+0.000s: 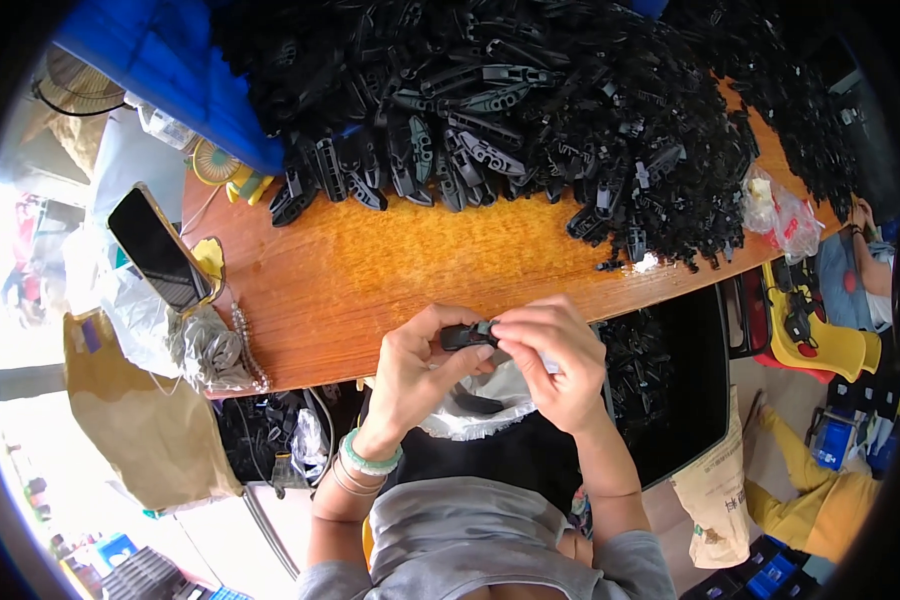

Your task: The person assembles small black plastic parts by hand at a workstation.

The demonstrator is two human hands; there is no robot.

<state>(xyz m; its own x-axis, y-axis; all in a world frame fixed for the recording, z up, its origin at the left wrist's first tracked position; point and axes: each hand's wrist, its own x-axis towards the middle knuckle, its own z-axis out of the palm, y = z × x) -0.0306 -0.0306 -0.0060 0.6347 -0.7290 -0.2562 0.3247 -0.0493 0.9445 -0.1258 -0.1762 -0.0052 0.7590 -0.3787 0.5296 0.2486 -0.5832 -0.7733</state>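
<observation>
Between my two hands, just past the table's near edge, is a small black plastic part (pixel 457 337). My left hand (pixel 417 370) grips it with thumb and fingers, a green bangle on that wrist. The fingertips of my right hand (pixel 555 360) pinch the part's right end; anything small between them is hidden. Across the far side of the wooden table (pixel 390 260) spreads a large pile of long black plastic parts (pixel 470 130). A heap of smaller black pieces (pixel 670 190) lies at its right.
A phone (pixel 155 245) leans on a stand at the left, beside a grey plastic bag (pixel 205 345) and a bead string (pixel 242 335). A blue bin (pixel 170 70) stands far left. A black tub (pixel 685 390) sits below the table's right edge. People sit at the right.
</observation>
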